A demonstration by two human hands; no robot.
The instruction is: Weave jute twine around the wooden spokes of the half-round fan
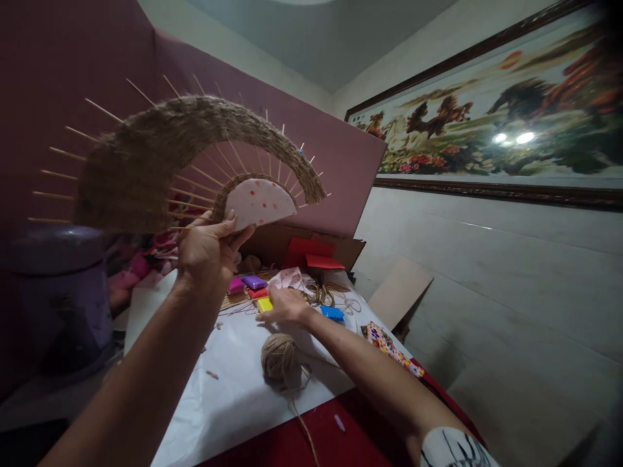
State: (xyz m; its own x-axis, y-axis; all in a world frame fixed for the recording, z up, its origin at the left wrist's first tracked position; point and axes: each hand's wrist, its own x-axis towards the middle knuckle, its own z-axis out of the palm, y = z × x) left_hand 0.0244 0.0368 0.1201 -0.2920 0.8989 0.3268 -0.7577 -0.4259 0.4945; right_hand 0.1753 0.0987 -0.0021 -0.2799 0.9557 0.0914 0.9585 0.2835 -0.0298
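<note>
My left hand is raised and closed on the bottom edge of a half-round fan-shaped craft piece. The piece has wooden skewers radiating from a pink dotted half-disc, with jute twine woven in a wide arc around them. My right hand reaches down onto the white paper, palm down, fingers partly curled among small coloured packets: a yellow one, a red one and a purple one. Whether it grips one is hidden. A ball of jute twine lies just in front of that hand.
A blue packet, loose twine and red card in an open cardboard box lie behind. A patterned strip sits at the paper's right edge. A purple container stands at left. A pink board backs the table; a framed picture hangs on the right wall.
</note>
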